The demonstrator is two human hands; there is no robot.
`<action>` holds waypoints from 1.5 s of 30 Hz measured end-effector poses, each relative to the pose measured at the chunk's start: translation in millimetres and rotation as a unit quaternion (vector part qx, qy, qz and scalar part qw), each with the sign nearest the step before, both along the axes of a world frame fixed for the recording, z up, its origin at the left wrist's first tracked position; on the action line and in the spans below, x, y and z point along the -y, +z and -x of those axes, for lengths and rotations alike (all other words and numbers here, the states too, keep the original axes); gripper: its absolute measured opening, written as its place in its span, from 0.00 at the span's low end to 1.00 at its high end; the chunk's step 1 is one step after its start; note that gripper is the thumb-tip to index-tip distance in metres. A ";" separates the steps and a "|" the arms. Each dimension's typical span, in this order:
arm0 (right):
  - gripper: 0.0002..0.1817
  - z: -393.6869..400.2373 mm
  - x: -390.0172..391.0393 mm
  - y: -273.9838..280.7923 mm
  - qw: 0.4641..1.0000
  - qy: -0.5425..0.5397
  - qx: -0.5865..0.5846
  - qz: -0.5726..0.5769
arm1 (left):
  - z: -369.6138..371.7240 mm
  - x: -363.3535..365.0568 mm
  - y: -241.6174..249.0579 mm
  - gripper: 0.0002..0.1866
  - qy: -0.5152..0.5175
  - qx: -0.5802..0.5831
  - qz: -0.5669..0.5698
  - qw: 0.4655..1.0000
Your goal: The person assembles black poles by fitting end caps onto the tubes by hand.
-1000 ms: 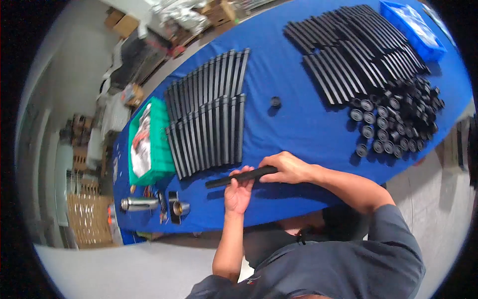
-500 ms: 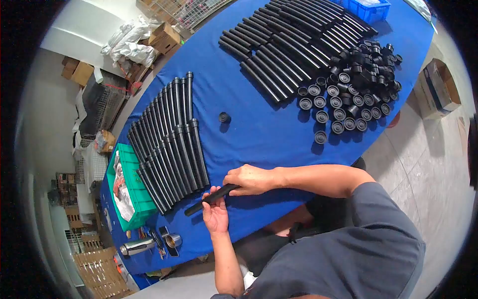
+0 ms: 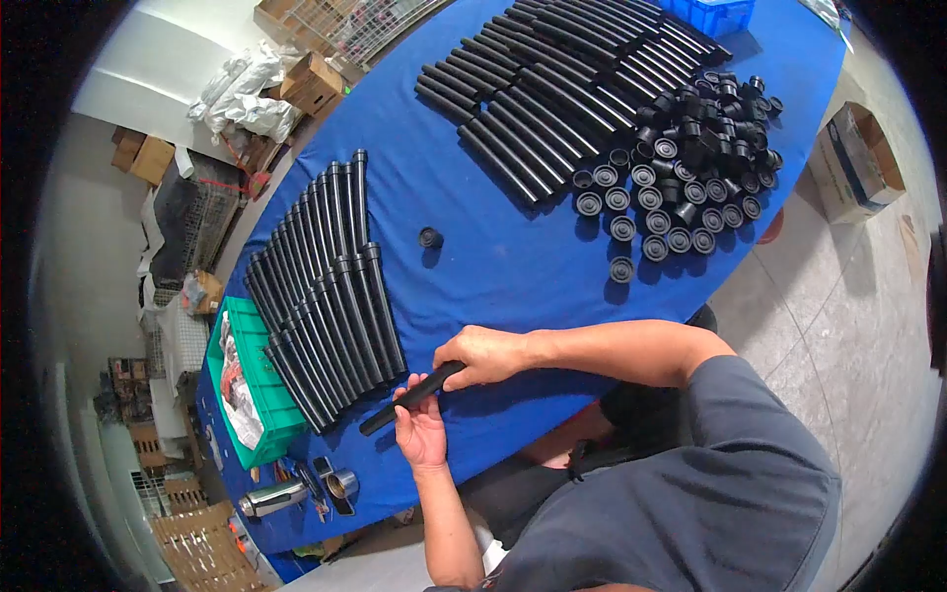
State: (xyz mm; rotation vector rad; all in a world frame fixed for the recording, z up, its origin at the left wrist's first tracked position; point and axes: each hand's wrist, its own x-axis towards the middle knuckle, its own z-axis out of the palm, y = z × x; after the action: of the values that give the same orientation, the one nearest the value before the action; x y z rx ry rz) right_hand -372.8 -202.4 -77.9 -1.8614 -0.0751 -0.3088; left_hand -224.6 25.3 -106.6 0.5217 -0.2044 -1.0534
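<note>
The left hand (image 3: pixel 421 436), palm up, curls loosely around a matte black tube (image 3: pixel 387 415) right of the green plastic crate (image 3: pixel 281 406); the right hand (image 3: pixel 485 355) clasps its upper end. Farther right of the crate, 1 ridged round cap (image 3: pixel 430 238) sits on wrinkled blue cloth (image 3: pixel 493 266).

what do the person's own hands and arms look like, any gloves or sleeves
No gloves: the left hand and the right hand are both bare, as are the forearms, with no watch or band showing at either wrist. The dark grey-blue top has a short, plain right sleeve ending near the elbow; the left sleeve is mostly out of view.
</note>
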 end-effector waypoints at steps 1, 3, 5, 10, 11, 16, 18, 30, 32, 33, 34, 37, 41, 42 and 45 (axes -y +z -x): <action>0.18 -9.3 -5.9 -21.2 0.990 -0.048 0.118 0.061 | -0.6 0.7 -1.2 0.19 -0.002 -0.001 0.004 1.000; 0.18 -7.9 -8.0 -7.4 0.987 -0.057 0.141 0.057 | 1.4 0.7 3.1 0.19 -0.002 0.017 0.005 1.000; 0.17 5.6 0.1 9.1 0.996 0.018 -0.050 -0.067 | 6.7 4.1 6.7 0.20 0.000 0.052 0.000 0.999; 0.16 -0.6 12.9 3.3 0.973 0.009 -0.108 -0.202 | 28.0 12.6 37.7 0.16 -0.070 0.243 -0.268 0.930; 0.16 0.6 16.4 9.4 0.970 0.011 -0.123 -0.208 | 38.9 11.9 42.4 0.14 -0.076 0.343 -0.324 0.878; 0.16 -2.1 19.2 8.6 0.962 0.006 -0.133 -0.238 | 51.4 12.8 119.4 0.13 0.066 0.811 -0.281 0.510; 0.15 0.8 22.0 16.3 0.958 0.016 -0.141 -0.248 | 35.4 18.4 147.8 0.16 0.081 0.900 -0.262 0.339; 0.24 2.9 27.8 24.5 0.934 0.042 -0.145 -0.324 | -10.1 19.9 142.4 0.21 -0.026 0.946 -0.176 0.273; 0.31 3.4 22.8 36.8 0.921 -0.008 -0.100 -0.376 | -31.0 34.0 154.5 0.20 -0.024 0.954 -0.160 0.254; 0.34 0.6 25.7 33.5 0.916 -0.009 -0.103 -0.387 | -47.8 42.7 159.6 0.19 -0.002 0.950 -0.157 0.269; 0.37 -1.4 29.9 27.7 0.911 -0.011 -0.105 -0.399 | -68.9 53.0 161.9 0.16 0.034 0.945 -0.171 0.278; 0.41 -3.6 34.3 18.0 0.900 0.007 -0.119 -0.420 | -152.6 92.6 169.9 0.14 0.137 0.907 -0.273 0.290; 0.39 -6.9 38.4 11.5 0.892 0.023 -0.139 -0.430 | -280.5 148.0 159.1 0.19 0.221 0.840 -0.407 0.282; 0.39 -7.3 40.0 10.6 0.889 0.021 -0.144 -0.435 | -309.1 157.5 152.2 0.23 0.220 0.827 -0.443 0.268; 0.37 -8.6 42.8 9.1 0.883 0.015 -0.146 -0.446 | -343.1 184.9 142.9 0.28 0.196 0.783 -0.533 0.254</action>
State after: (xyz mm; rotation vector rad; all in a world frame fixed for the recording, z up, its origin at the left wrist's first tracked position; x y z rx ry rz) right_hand -364.2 -245.2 -68.8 -0.9623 0.2172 -0.0126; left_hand 118.5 -159.6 36.3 2.6901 -1.0621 0.5232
